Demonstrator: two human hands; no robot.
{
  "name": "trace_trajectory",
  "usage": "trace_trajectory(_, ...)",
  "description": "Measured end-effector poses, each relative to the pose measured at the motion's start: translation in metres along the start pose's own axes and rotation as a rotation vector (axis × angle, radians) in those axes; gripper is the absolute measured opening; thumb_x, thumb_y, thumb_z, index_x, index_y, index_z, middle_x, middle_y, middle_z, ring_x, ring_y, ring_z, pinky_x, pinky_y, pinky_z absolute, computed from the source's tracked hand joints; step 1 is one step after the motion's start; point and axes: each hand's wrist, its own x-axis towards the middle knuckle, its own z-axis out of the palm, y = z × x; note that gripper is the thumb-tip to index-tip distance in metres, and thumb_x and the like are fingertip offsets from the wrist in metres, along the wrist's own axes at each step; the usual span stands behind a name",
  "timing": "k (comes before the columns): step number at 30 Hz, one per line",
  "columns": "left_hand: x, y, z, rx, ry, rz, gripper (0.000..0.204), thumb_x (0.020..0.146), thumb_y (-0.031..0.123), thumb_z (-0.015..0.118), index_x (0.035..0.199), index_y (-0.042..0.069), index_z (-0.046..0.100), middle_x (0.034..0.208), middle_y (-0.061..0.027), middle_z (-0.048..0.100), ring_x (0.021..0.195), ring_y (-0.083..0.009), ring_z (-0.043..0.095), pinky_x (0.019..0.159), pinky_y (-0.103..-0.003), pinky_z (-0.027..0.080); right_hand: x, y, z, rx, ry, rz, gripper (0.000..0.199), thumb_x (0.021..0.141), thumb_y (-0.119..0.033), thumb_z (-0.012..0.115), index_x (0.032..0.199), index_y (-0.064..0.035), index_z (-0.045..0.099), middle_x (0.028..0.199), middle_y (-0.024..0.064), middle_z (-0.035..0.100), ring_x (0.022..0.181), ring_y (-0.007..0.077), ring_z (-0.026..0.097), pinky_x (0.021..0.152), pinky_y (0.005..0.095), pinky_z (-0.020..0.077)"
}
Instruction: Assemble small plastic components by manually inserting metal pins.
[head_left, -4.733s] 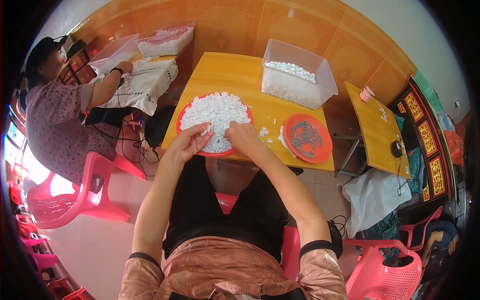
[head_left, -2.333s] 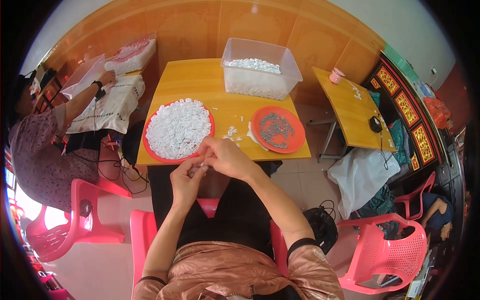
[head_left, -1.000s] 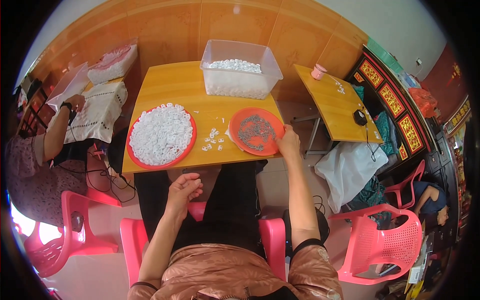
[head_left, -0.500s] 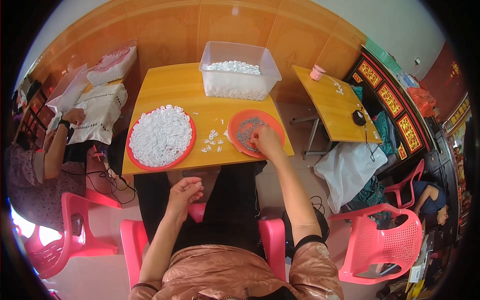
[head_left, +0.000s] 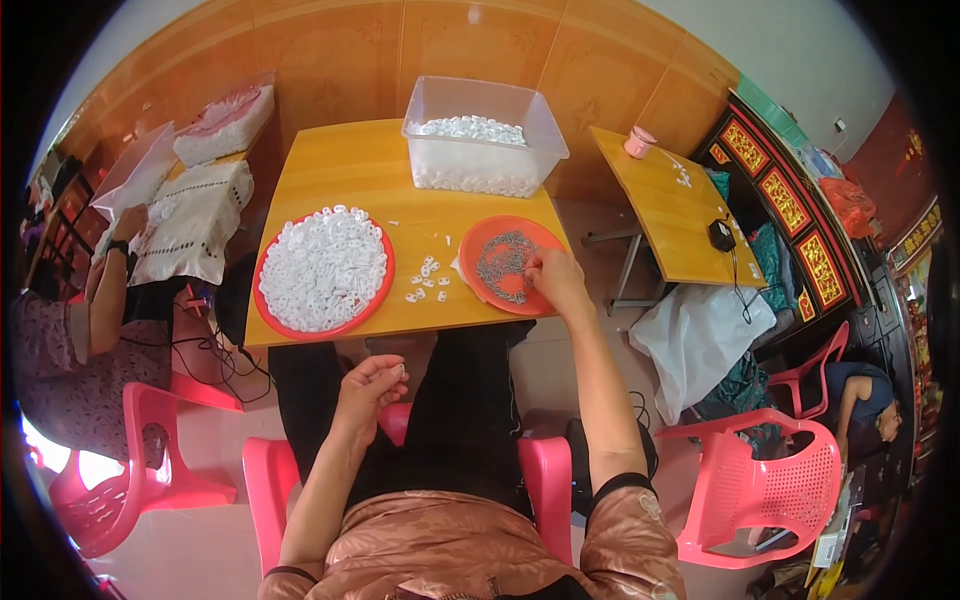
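Note:
My left hand [head_left: 368, 398] hovers over my lap, just off the table's front edge. Its thumb and fingertips pinch a small white plastic piece [head_left: 403, 370]. My right hand [head_left: 560, 284] reaches into the right side of an orange-red plate [head_left: 545, 238] of small grey metal parts [head_left: 503, 255], like pins or screws. Those fingertips are pressed together, and whatever is between them is too small to make out. To the left, a red round tray [head_left: 388, 290] is heaped with white plastic pieces [head_left: 322, 265] that have holes. Several similar pieces [head_left: 428, 268] lie loose between tray and plate.
At the table's [head_left: 350, 155] back stands a clear plastic bin [head_left: 485, 165] of white pieces. A second table [head_left: 650, 200] on the right holds a pink cup [head_left: 638, 142] and a black adapter [head_left: 720, 236]. Another person [head_left: 100, 300] works at the left. Pink chairs [head_left: 765, 480] stand nearby.
My right hand has shifted right within the orange-red plate, uncovering more of the metal parts. The left hand has kept its pinch on the white piece and barely moved.

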Motion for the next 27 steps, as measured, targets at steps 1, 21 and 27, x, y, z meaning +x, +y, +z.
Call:
trace_trajectory(1,-0.001,0.0,0.001,0.004,0.001,-0.004,0.016,0.086,0.009,0.063,0.102,0.005,0.061,0.082,-0.0047,0.064,0.067,-0.0094,0.059,0.061,-0.019,0.047,-0.001,-0.001,0.0,0.003,-0.002,0.005,0.004,0.073,-0.012,0.065,0.074,-0.008,0.066,0.076,0.0149,0.065,0.078,0.0331,0.063,0.069,0.0441,0.0493)
trace_trajectory(21,0.0,-0.006,0.01,0.02,-0.057,-0.058,0.021,0.085,0.011,0.065,0.104,0.005,0.062,0.085,-0.0046,0.066,0.068,-0.0084,0.06,0.062,-0.019,0.046,0.009,0.0,0.026,-0.189,-0.019,0.029,0.014,0.074,-0.015,0.066,0.078,-0.0024,0.066,0.079,0.0205,0.065,0.079,0.0362,0.063,0.07,0.0449,0.0496)
trace_trajectory(27,-0.016,0.018,0.016,-0.013,-0.043,0.068,0.023,0.084,0.007,0.065,0.107,0.005,0.062,0.086,-0.0052,0.066,0.069,-0.0085,0.06,0.063,-0.019,0.046,0.001,-0.008,0.02,-0.133,-0.034,-0.101,0.016,0.074,-0.011,0.062,0.083,0.0029,0.06,0.08,0.0249,0.063,0.076,0.0424,0.061,0.067,0.047,0.0486)
